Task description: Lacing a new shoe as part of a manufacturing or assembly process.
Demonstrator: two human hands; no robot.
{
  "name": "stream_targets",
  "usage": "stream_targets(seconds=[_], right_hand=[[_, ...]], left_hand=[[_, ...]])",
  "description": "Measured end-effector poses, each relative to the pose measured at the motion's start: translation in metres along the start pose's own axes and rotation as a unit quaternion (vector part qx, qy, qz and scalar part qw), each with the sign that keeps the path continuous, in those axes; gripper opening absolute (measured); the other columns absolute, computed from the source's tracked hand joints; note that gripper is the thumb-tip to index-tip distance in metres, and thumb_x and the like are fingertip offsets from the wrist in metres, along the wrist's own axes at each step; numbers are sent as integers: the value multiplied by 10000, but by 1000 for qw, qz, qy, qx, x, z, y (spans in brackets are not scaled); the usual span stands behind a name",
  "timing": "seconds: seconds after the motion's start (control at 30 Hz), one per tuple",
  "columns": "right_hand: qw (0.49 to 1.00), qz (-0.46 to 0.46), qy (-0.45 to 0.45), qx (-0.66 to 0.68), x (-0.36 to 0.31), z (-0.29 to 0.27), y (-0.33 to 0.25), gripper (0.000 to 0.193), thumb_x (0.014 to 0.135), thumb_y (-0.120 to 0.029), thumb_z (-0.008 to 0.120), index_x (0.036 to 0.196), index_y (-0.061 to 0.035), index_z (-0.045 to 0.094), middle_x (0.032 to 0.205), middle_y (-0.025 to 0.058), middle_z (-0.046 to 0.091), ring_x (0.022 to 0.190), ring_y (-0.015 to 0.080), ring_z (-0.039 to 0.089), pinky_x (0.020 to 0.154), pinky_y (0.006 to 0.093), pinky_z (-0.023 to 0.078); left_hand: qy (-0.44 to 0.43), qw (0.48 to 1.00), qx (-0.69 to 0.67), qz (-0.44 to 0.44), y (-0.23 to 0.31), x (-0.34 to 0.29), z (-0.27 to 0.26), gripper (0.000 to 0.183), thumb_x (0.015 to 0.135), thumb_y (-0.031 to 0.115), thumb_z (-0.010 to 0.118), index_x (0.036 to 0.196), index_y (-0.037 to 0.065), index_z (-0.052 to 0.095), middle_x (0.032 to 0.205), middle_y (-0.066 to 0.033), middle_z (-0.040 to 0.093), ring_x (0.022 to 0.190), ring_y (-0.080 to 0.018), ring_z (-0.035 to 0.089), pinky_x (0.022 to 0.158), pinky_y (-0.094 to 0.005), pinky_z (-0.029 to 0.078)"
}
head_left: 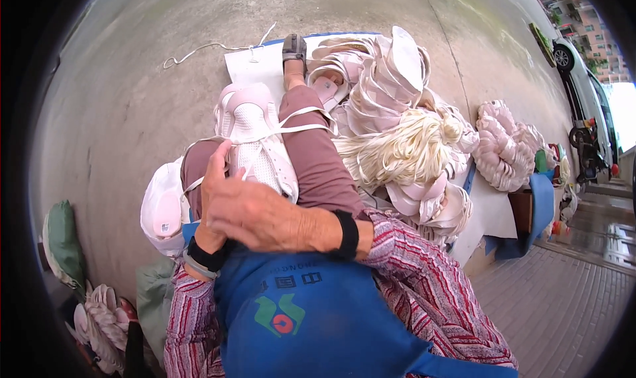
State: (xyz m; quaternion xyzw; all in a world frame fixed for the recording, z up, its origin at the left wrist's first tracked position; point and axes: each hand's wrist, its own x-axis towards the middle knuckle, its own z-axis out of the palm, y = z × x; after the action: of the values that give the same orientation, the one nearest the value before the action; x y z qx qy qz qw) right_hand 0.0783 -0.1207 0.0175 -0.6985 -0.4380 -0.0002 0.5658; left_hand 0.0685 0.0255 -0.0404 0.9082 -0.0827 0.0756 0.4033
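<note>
A white shoe upper point(255, 136) with a pale pink tint lies across my thighs, toe end away from me. A white shoelace point(301, 118) runs over it and across my right leg. My left hand point(216, 186) is beside the upper's left edge, its visible fingers stretched upward and apart. Crossing in front of it, my right hand point(248, 209) is smeared by motion, so its fingers and anything in them cannot be made out. It partly covers my left hand and the near end of the upper. Another white upper with a pink insole point(165, 214) rests by my left thigh.
Right of my leg, stacked pale uppers point(387, 80) and a bundle of cream laces point(424, 143) lie on a white sheet point(255, 69). Another heap of uppers point(503, 143) sits farther right. Green sacks point(63, 236) stand at left. A parked car point(586, 93) is at far right.
</note>
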Motion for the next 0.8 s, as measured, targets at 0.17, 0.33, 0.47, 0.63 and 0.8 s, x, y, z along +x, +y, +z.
stream_targets(seconds=[0.17, 0.33, 0.47, 0.63, 0.8], right_hand=[[968, 214, 64, -110, -17, 9, 28, 137, 853, -125, 572, 915, -16, 516, 834, 177, 543, 751, 371, 585, 643, 435, 479], [920, 216, 47, -324, -3, 9, 59, 91, 808, -101, 548, 866, -43, 510, 817, 142, 576, 648, 318, 632, 553, 396, 510], [906, 215, 59, -359, -11, 20, 73, 74, 815, -120, 543, 833, -55, 515, 764, 124, 587, 602, 304, 631, 531, 398, 503], [915, 166, 128, -346, -22, 10, 83, 131, 836, -180, 595, 786, -72, 539, 745, 109, 593, 592, 311, 612, 503, 402, 484], [927, 188, 135, -293, -19, 13, 80, 168, 802, -227, 641, 827, -72, 581, 808, 119, 628, 676, 315, 628, 577, 417, 491]], left_hand=[[-12, 998, 59, 8, 1, 7, 4, 540, 792, 54, 573, 1296, -45, 406, 1221, -256, 514, 1147, -405, 490, 984, -442, 388], [-25, 993, 99, -51, -2, 20, 2, 472, 724, -23, 532, 1191, -66, 482, 1157, -259, 542, 1088, -417, 519, 941, -449, 415], [-24, 996, 60, -64, -8, 24, -8, 455, 688, -46, 480, 1136, -46, 560, 1114, -245, 596, 1071, -382, 563, 935, -391, 435], [-36, 998, 21, -49, -3, 31, -4, 442, 690, -45, 463, 1118, -41, 572, 1043, -252, 626, 1019, -378, 594, 904, -382, 460], [29, 997, 57, -34, 0, 18, 5, 403, 719, -45, 500, 1119, -64, 536, 1091, -260, 581, 1027, -414, 558, 887, -422, 460]])
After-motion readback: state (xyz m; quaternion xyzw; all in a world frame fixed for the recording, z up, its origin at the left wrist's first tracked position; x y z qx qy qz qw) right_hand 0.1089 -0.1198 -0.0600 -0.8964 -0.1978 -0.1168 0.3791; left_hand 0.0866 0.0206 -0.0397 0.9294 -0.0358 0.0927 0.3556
